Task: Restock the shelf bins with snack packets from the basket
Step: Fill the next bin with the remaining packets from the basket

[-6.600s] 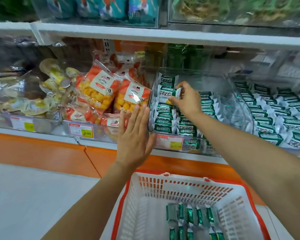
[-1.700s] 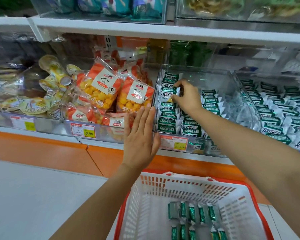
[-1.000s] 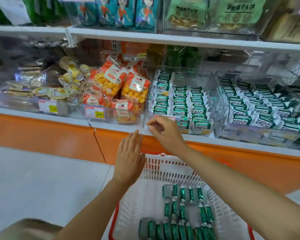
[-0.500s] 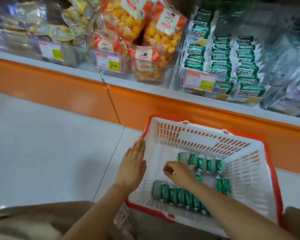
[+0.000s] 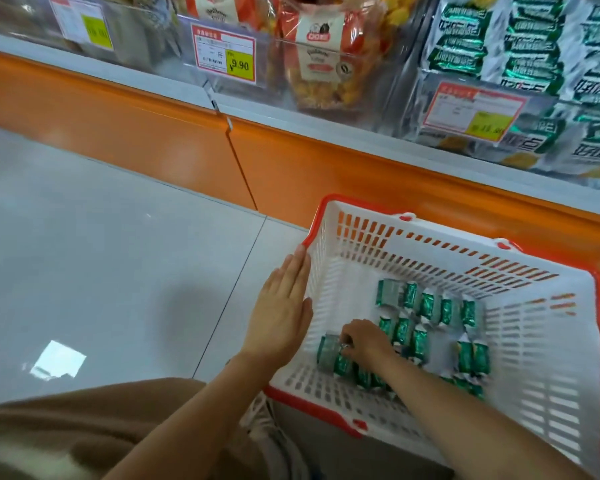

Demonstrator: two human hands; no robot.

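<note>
Nearest, the right hand (image 5: 362,341) is down in the basket (image 5: 326,237), fingers closing on a green snack packet (image 5: 328,351) at the row's left end, though whether it is gripped I cannot tell; a loose pinch could drop the slick wrapper or drag neighbours along. The left hand (image 5: 283,313) lies flat and open against the basket's left wall. Beyond, the shelf bin (image 5: 482,81) of matching packets looks nearly full, with a price tag (image 5: 475,112) on its front, so crowding could spill stock.

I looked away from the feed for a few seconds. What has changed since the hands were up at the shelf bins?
The right hand left the bin of green packets and came down into the basket, where its fingers close on a green packet at the near left. The left hand dropped from the bin front to the basket's left wall, flat and open. The view tilted down. The orange snack bags stayed put.
</note>
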